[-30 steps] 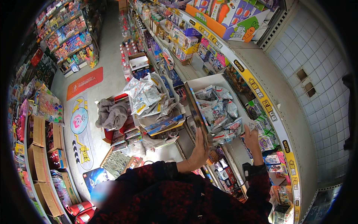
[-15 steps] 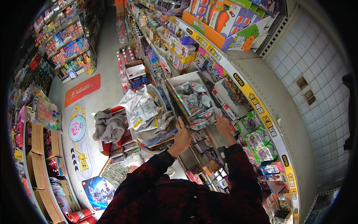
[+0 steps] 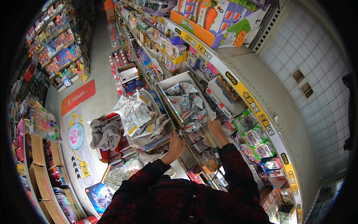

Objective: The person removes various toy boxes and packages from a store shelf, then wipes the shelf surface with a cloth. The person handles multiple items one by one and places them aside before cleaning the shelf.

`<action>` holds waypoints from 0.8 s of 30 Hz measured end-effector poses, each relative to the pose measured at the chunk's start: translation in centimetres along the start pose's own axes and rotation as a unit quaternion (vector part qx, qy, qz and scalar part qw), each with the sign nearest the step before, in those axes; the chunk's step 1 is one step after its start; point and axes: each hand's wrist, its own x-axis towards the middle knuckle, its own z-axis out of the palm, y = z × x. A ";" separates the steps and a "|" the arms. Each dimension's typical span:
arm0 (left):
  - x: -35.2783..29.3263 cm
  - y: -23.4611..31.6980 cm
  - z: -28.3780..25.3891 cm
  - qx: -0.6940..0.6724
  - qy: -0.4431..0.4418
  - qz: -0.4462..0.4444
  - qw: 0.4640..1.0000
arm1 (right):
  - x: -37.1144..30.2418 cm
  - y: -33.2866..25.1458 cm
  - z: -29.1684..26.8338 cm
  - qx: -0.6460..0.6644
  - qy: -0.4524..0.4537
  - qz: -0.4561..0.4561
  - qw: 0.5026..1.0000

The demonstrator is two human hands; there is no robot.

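A white-sided open box [image 3: 163,93] of silver foil packets [image 3: 185,100] sits tilted on the shelf in front of me. My right hand [image 3: 217,131] grips this box at its near right corner, its fingertips partly hidden there. My left hand [image 3: 175,148] is beside the neighbouring, fuller box [image 3: 151,145], fingers extended at its near right corner, thumb apart. I cannot tell whether the fingertips press on it. White and silver packets [image 3: 135,112] heap above that box's rim.
Narrow boxes [image 3: 220,102] stand close against the right side. A yellow-edged upper shelf [image 3: 238,87] curves past my right arm. Grey plush cloth [image 3: 105,133] lies at the left, near the aisle floor [image 3: 97,65]. Bottles [image 3: 116,71] stand further along.
My left hand has come off the near left corner of the right-hand box and shifted toward the fuller box. My right hand stays at its corner. The whole view has shifted slightly.
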 end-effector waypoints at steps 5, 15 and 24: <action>-3.8 1.0 -3.0 -0.017 0.031 0.055 0.998 | -1.8 0.0 -0.7 0.051 0.073 -0.065 0.994; -3.7 25.4 -18.0 -0.634 -0.203 0.382 0.641 | -14.1 -2.0 -6.8 0.101 0.099 -0.098 0.985; -12.0 36.5 -17.9 -0.715 -0.445 0.438 0.315 | -29.1 5.0 -10.0 0.227 0.131 0.026 0.965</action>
